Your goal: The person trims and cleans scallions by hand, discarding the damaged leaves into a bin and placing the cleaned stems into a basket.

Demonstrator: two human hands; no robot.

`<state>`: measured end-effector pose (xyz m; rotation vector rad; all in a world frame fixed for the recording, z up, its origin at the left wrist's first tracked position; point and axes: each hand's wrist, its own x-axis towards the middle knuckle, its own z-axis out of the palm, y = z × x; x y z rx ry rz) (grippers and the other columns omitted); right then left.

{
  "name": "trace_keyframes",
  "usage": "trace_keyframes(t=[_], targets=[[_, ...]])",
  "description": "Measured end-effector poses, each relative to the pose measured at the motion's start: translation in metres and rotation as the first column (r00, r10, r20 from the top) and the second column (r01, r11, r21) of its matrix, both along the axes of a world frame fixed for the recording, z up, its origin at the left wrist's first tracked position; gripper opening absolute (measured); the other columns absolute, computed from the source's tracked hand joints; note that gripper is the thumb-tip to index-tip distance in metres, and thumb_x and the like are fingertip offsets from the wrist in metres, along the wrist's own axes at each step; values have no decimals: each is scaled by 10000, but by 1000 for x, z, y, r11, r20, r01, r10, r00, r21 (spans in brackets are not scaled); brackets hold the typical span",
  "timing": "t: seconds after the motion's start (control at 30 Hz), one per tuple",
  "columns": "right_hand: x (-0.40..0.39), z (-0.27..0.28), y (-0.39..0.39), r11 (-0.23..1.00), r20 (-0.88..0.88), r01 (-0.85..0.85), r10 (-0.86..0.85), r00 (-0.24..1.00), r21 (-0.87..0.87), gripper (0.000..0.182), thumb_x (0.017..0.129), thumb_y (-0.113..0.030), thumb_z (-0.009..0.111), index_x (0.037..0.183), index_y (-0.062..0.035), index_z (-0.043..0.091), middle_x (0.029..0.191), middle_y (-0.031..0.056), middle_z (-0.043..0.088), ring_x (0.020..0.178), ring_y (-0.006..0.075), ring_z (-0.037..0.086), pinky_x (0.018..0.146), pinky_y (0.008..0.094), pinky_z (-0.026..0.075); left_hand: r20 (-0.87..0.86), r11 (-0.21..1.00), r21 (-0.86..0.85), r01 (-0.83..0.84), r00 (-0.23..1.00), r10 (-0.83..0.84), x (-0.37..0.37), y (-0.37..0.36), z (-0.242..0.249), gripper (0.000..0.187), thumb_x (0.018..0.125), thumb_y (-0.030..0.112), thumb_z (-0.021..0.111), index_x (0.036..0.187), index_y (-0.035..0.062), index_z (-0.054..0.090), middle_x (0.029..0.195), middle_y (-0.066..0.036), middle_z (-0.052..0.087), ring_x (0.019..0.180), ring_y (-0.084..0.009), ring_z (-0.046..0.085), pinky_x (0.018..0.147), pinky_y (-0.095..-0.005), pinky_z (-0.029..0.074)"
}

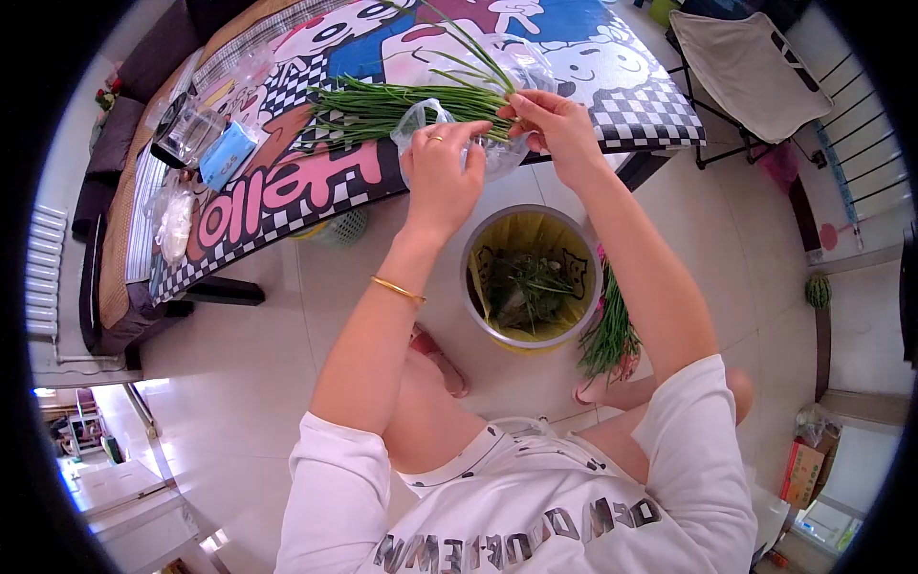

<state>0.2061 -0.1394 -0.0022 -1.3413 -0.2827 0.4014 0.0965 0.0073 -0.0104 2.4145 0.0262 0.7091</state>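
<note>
A bundle of long green chives (382,107) lies across the table on a clear plastic bag (524,59). My right hand (555,124) is closed in a pinch on the lower ends of a few chive stalks (469,43), which fan up and to the left above the bundle. Beside it, my left hand (445,172) rests over the bag and the edge of the bundle, fingers stretched towards the right hand and thumb apart. A loop of the bag stands up just behind the left fingers.
Below the table edge stands a bin (469,277) lined with yellow, with green scraps inside. More chives (610,325) are on the floor side, right of the bin. A tissue pack (228,155) and a clear container (188,132) sit on the patterned table (359,177). A folding chair (751,72) stands right.
</note>
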Motion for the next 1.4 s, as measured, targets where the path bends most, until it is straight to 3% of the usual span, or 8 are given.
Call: trace_keyframes(t=[0.03,0.13,0.23,0.33,0.73,0.97,1.27,1.4], targets=[[-4,0,-2,999,-43,-15,17,999,45,223,925,-186,634,1058,-10,669,895,59,708,668,92,604,498,205,409,9,999,-42,7,1000,-6,1,-1,2,271,862,160,571,1111,127,671,1080,-74,665,1132,-258,528,997,-413,359],[-22,4,-9,993,-63,-80,85,994,82,227,924,-184,638,1072,-13,661,910,61,698,686,98,602,501,201,411,-44,789,-594,154,974,-224,7,-2,6,249,917,173,564,1129,89,662,1077,-65,675,1017,-208,606,902,-345,449],[-35,4,-17,978,-93,-144,159,983,151,226,922,-185,643,1067,-13,660,902,61,691,682,102,608,502,205,414,-7,554,-814,175,950,-311,10,-7,5,266,993,148,485,1187,34,627,1113,-46,662,985,-119,623,883,-283,486],[-45,4,-21,977,-89,-175,187,978,122,233,921,-193,647,1070,-15,653,891,54,687,688,108,618,508,210,421,83,361,-905,226,924,-372,5,-14,13,279,990,155,501,1216,31,607,1131,-73,659,999,-132,626,907,-296,498],[-56,7,-27,982,-34,-184,186,982,47,222,919,-194,652,1032,-5,619,859,61,692,682,111,637,498,202,429,55,337,-921,196,921,-386,0,-20,20,283,962,176,570,1200,28,610,1135,-87,664,984,-140,633,884,-294,513],[-50,-3,-23,983,42,-186,185,982,4,207,901,-179,678,1003,-12,610,856,53,684,680,103,645,493,201,441,52,301,-937,178,922,-383,3,-20,18,269,968,155,532,1188,13,597,1133,-102,664,969,-135,636,876,-284,518],[-47,1,-36,946,102,-250,275,956,-208,262,919,-219,656,1082,-20,609,1006,44,664,854,119,651,682,237,485,40,294,-941,165,921,-387,7,-19,15,280,970,136,480,1192,-1,581,1143,-123,661,1024,-170,640,915,-302,512],[-44,5,-42,934,124,-283,314,941,-217,277,930,-225,637,1110,-17,606,1003,45,671,875,123,651,697,241,486,21,298,-943,151,916,-400,7,-22,16,284,968,138,470,1189,-3,580,1138,-129,664,1038,-181,641,929,-311,508]])
